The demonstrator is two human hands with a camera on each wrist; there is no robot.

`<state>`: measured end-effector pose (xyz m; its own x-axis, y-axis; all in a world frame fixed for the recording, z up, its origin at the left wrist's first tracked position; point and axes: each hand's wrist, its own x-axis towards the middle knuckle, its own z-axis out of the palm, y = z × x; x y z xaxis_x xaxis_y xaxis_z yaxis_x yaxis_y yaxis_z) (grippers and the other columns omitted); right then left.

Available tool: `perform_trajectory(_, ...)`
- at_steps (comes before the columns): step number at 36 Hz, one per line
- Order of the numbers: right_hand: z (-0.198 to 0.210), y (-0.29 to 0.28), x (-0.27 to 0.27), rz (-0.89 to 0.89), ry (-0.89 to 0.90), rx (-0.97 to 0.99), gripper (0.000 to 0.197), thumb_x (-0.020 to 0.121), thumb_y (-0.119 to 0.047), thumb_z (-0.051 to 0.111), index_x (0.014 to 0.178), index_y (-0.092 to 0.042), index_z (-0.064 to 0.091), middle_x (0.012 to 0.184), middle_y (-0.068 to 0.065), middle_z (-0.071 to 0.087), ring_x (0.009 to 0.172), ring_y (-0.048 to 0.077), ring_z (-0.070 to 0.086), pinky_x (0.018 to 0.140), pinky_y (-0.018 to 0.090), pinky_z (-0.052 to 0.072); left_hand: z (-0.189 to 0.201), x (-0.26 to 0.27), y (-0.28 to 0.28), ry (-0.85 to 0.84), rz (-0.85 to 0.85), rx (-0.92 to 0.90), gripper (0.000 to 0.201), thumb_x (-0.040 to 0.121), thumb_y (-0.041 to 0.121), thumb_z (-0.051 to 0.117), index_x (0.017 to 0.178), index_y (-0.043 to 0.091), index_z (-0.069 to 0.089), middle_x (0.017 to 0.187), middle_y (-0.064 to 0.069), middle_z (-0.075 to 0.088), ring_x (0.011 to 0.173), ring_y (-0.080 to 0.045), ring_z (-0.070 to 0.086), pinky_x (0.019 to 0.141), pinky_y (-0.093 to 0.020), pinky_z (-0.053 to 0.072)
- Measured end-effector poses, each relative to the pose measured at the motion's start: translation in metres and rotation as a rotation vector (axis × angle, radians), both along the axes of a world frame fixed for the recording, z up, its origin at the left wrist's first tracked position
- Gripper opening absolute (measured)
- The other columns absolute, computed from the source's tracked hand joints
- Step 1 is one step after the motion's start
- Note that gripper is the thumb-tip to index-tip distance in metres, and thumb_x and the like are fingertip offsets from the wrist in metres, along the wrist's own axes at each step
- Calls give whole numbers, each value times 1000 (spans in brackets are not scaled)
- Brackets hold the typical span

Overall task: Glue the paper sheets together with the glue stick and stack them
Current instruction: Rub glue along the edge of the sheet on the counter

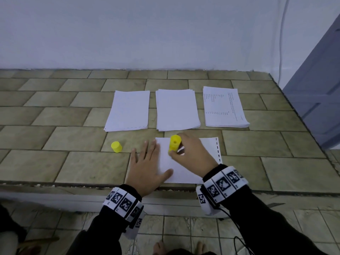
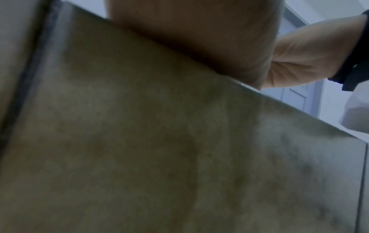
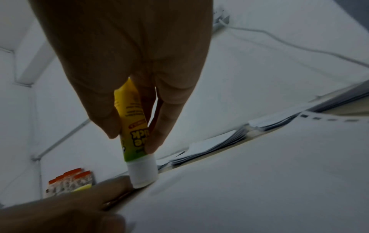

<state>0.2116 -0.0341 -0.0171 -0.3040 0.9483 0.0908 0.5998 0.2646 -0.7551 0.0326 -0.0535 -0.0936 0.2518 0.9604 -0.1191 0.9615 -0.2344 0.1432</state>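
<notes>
A white paper sheet point(image 1: 185, 166) lies at the near edge of the tiled counter. My left hand point(image 1: 147, 162) lies flat with straight fingers over the sheet's left edge, thumb on the paper. My right hand point(image 1: 189, 153) grips a yellow glue stick point(image 1: 174, 143) upright, its white tip point(image 3: 142, 173) down on the sheet point(image 3: 259, 181) near its far left part. The fingers point(image 3: 165, 123) pinch the stick's barrel point(image 3: 131, 126). The yellow cap point(image 1: 116, 146) stands on the counter left of my left hand. The left wrist view shows only blurred tile and palm.
Three paper stacks lie in a row behind the sheet: left point(image 1: 128, 110), middle point(image 1: 177, 109), and a printed one at right point(image 1: 224, 107). The counter's front edge point(image 1: 73, 185) runs just under my wrists; its right edge point(image 1: 298, 115) drops toward a grey door.
</notes>
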Motion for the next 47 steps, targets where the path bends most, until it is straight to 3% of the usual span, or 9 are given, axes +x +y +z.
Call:
perform_trajectory(5, -5, 4, -22, 66, -70, 15, 14, 85, -21, 66, 89, -19, 52, 96, 4, 53, 88, 20, 58, 82, 41, 53, -3, -2, 1, -17, -5, 11, 108, 74, 87, 5, 158, 19, 4, 166, 3, -2, 151, -19, -13, 120, -53, -5)
perform_trajectory(11, -11, 9, -33, 63, -145, -13, 27, 87, -25, 65, 109, -10, 59, 105, 9, 55, 98, 25, 58, 87, 41, 50, -4, -2, 2, -42, -19, 44, 102, 76, 85, 10, 158, 24, 4, 166, 4, 3, 152, -19, -11, 119, -54, -5)
perform_trajectory(17, -9, 7, -20, -11, -182, 6, 20, 85, -22, 63, 87, -20, 44, 89, -1, 46, 80, 13, 44, 72, 26, 36, -2, 0, 2, 1, 12, 19, 109, 72, 86, 4, 158, 17, 6, 166, 1, -1, 152, -19, -9, 120, -54, -2)
perform_trajectory(23, -8, -1, 23, -134, -191, -3, 23, 83, -20, 60, 72, -23, 39, 77, -2, 44, 69, 15, 42, 65, 25, 31, 3, 1, -2, -13, 31, 11, 109, 69, 84, 5, 158, 20, 6, 166, 5, -5, 152, -18, -10, 120, -51, -6)
perform_trajectory(28, -9, -14, 70, -295, -152, 4, 17, 81, -16, 63, 71, -9, 51, 70, 4, 56, 62, 18, 52, 60, 32, 45, 5, 1, 0, -33, 35, -14, 111, 67, 84, 5, 158, 21, 5, 165, 8, -8, 151, -16, -12, 120, -51, -8)
perform_trajectory(35, -15, -20, 103, -410, -155, 42, 13, 79, -15, 68, 76, -12, 55, 77, 8, 60, 72, 25, 59, 69, 39, 51, 5, -2, 1, -134, 36, -8, 99, 74, 77, 3, 157, 23, 12, 165, 9, -1, 152, -14, -7, 120, -47, -7)
perform_trajectory(39, -13, -25, 86, -336, -117, 76, 12, 81, -16, 65, 78, -11, 55, 79, 7, 59, 71, 21, 59, 68, 41, 53, 5, -4, 4, -227, 66, -5, 88, 80, 60, -8, 157, 26, 19, 165, 11, 9, 151, -11, -1, 121, -42, -5)
perform_trajectory(42, -8, -28, 59, -183, -35, 67, 11, 83, -17, 64, 80, -14, 55, 83, 4, 59, 74, 16, 61, 69, 36, 54, 4, -5, 6, -206, 48, -6, 87, 80, 54, -12, 156, 27, 20, 164, 11, 11, 152, -12, 1, 120, -43, -2)
perform_trajectory(47, -2, -32, 9, 100, -27, -10, 12, 82, -19, 67, 83, -14, 57, 88, 2, 57, 77, 17, 60, 74, 38, 54, 6, -5, 8, -185, 36, -17, 73, 90, 44, 1, 156, 23, 23, 164, 4, 15, 152, -19, 4, 119, -47, 4)
